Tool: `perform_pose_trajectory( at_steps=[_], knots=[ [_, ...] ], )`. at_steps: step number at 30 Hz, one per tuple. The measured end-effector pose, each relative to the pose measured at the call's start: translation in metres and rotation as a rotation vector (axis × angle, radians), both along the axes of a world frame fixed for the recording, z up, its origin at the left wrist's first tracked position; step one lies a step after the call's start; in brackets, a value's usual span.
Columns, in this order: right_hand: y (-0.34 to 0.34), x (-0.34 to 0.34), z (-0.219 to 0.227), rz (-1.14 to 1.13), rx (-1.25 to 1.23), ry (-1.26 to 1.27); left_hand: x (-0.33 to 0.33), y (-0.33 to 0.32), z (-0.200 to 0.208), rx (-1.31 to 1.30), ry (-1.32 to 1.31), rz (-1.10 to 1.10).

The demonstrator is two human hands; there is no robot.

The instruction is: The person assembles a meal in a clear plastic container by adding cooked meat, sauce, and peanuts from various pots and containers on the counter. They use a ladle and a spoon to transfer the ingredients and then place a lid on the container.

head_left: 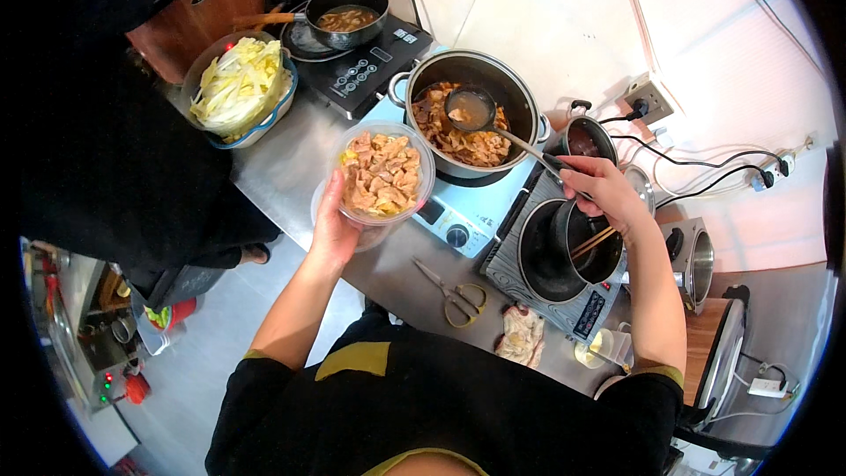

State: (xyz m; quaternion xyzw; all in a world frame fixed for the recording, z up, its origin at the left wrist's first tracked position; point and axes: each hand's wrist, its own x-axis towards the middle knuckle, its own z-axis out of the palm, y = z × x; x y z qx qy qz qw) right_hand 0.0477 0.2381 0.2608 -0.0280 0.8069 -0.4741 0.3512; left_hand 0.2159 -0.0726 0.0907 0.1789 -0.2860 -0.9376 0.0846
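Here, a metal counter [398, 256] beneath the pot [498, 81] borders a pale wall [546, 22].

A metal counter [304, 145] is lined, left to right, with a blue-rimmed container [286, 106], a black induction cooker [363, 72], a pale blue cooker [485, 220] and a grey patterned cooker [539, 298]. Along the near side, scissors [448, 293] are laid left of a crumpled cloth [522, 335]; farther right, a clear jug [619, 348] is placed.
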Motion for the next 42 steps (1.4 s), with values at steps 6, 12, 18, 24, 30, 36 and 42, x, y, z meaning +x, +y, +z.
perform_pose_trajectory(
  at_steps=[6, 12, 18, 24, 30, 36, 42],
  knots=[
    [0.000, 0.024, 0.038, -0.037, -0.129, -0.088, 0.002, 0.006, 0.003, -0.023, -0.049, 0.029],
    [-0.009, 0.028, 0.014, 0.082, -0.029, 0.000, 0.012, 0.008, 0.018, -0.033, 0.012, 0.008],
    [-0.011, 0.017, -0.039, 0.468, 0.581, 1.151, 0.018, 0.004, 0.023, -0.022, -0.012, 0.051],
    [-0.018, -0.007, -0.046, 0.490, 0.723, 1.099, 0.020, 0.002, 0.022, -0.032, -0.019, 0.071],
    [-0.002, -0.041, -0.049, 0.221, 0.265, 0.377, 0.018, 0.003, 0.018, -0.032, -0.003, 0.062],
    [-0.002, -0.020, -0.022, -0.041, -0.044, -0.024, 0.014, 0.003, 0.006, -0.035, -0.018, 0.026],
    [-0.005, 0.016, 0.030, -0.043, -0.051, -0.027, 0.009, 0.011, -0.001, -0.084, 0.006, 0.018]
  ],
)
